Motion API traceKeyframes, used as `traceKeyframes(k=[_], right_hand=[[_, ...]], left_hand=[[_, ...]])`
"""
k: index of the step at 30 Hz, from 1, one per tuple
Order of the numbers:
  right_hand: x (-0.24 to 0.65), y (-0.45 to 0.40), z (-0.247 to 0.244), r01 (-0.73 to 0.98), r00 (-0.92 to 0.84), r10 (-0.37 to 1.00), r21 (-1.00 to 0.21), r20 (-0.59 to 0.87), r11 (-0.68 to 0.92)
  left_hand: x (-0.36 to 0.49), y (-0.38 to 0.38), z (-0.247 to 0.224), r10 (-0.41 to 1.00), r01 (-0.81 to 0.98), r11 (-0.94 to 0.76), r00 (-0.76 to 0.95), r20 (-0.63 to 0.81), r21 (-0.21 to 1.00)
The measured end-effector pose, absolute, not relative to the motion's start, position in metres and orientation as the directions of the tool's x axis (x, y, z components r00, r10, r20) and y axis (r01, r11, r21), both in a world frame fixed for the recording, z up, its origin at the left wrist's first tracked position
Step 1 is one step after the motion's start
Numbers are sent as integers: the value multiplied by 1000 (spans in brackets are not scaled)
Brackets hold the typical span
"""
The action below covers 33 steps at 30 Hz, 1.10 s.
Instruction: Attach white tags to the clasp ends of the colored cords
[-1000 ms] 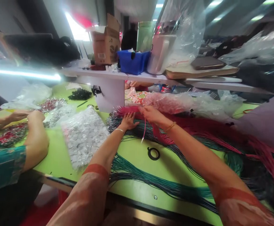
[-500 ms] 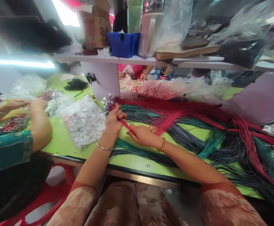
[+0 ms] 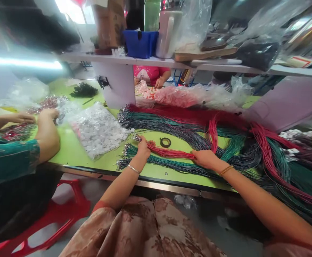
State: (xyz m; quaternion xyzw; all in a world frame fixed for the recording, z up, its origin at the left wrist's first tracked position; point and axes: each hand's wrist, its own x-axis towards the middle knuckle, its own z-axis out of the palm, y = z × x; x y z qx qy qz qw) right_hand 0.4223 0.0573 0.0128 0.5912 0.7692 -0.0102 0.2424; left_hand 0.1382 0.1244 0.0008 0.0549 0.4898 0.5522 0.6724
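Note:
A bundle of red cords (image 3: 169, 152) stretches between my two hands, low over the green tabletop. My left hand (image 3: 144, 148) is closed round its left end, just beside the silvery metal tips (image 3: 137, 137). Further right, my right hand (image 3: 205, 157) is closed on the same cords. Below the bundle lie teal and dark cords (image 3: 166, 167), their metal ends by my left wrist. Behind it runs a thick row of dark cords (image 3: 158, 125) with red cords (image 3: 172, 113) along the back. A black roll of tape (image 3: 165, 142) rests just behind the red bundle.
A clear bag of white pieces (image 3: 99, 130) lies left of my hands. At far left a co-worker's hands (image 3: 22, 117) handle small items. The shelf (image 3: 150, 61) above carries a blue bin (image 3: 140, 44) and a mug (image 3: 169, 34). Pink pieces in plastic (image 3: 177, 96) lie behind the cords.
My right hand has slid right along the red cords and pulled them out straight. My left hand has come nearer and slightly right. The tape roll and the rear cord ends are now uncovered.

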Motion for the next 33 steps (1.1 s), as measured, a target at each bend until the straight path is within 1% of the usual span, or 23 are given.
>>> traceKeyframes(k=[2, 4, 6, 7, 8, 9, 10, 11, 12, 13, 14, 15, 16, 18, 20, 22, 24, 26, 28, 29, 31, 33], right_hand=[[416, 55, 9, 924, -167, 919, 268, -357, 272], [413, 56, 6, 933, -141, 933, 271, -330, 236], [414, 60, 5, 938, -131, 939, 267, -319, 221], [414, 62, 4, 938, -135, 938, 263, -318, 225], [413, 64, 3, 936, -148, 937, 260, -317, 236], [412, 66, 2, 933, -170, 934, 255, -315, 255], [410, 68, 1, 928, -197, 930, 248, -309, 279], [407, 69, 0, 922, -226, 926, 241, -302, 304], [405, 71, 0, 915, -252, 921, 236, -298, 327], [404, 72, 0, 908, -275, 914, 231, -299, 349], [404, 73, 1, 903, -292, 906, 225, -306, 366], [404, 74, 2, 899, -302, 899, 219, -317, 380], [406, 74, 3, 896, -310, 894, 216, -325, 389], [409, 73, 8, 894, -316, 898, 222, -306, 390], [405, 68, 12, 897, -322, 920, 239, -223, 372], [390, 61, 15, 903, -362, 927, 208, -99, 375], [364, 57, 14, 892, -444, 896, 105, 27, 439], [335, 59, 11, 840, -538, 835, -13, 118, 543], [312, 71, 7, 769, -615, 777, -113, 136, 629], [304, 81, 6, 747, -630, 765, -165, 135, 644], [296, 105, 4, 749, -593, 794, -269, 135, 605], [291, 130, 3, 790, -508, 853, -329, 120, 517]], left_hand=[[131, 125, -1, 801, -655, 418, -61, -596, 629], [117, 117, -1, 820, -584, 465, 1, -572, 665], [102, 99, -2, 846, -461, 489, 43, -532, 741], [96, 88, -3, 869, -374, 469, 35, -493, 800], [91, 76, -4, 904, -262, 414, 2, -428, 872], [88, 66, -5, 947, -113, 314, -35, -320, 943], [85, 58, -6, 985, 69, 173, -43, -170, 983], [83, 53, -7, 1000, 265, -2, 8, 0, 964], [82, 51, -7, 981, 440, -189, 123, 150, 878], [81, 53, -7, 930, 564, -362, 275, 244, 742], [80, 58, -8, 861, 631, -502, 429, 272, 592], [79, 64, -10, 797, 658, -598, 552, 247, 459], [79, 71, -13, 755, 671, -649, 626, 194, 359], [79, 81, -21, 735, 700, -672, 670, 103, 242], [80, 83, -29, 757, 734, -650, 649, 76, 197], [84, 78, -35, 788, 767, -613, 609, 84, 192], [91, 72, -38, 825, 801, -563, 558, 86, 204], [101, 71, -38, 862, 836, -506, 498, 94, 214], [111, 75, -38, 891, 864, -455, 442, 105, 217], [115, 77, -38, 900, 873, -436, 423, 106, 218], [119, 79, -38, 907, 879, -422, 408, 107, 222], [120, 76, -39, 905, 876, -426, 412, 109, 228]])
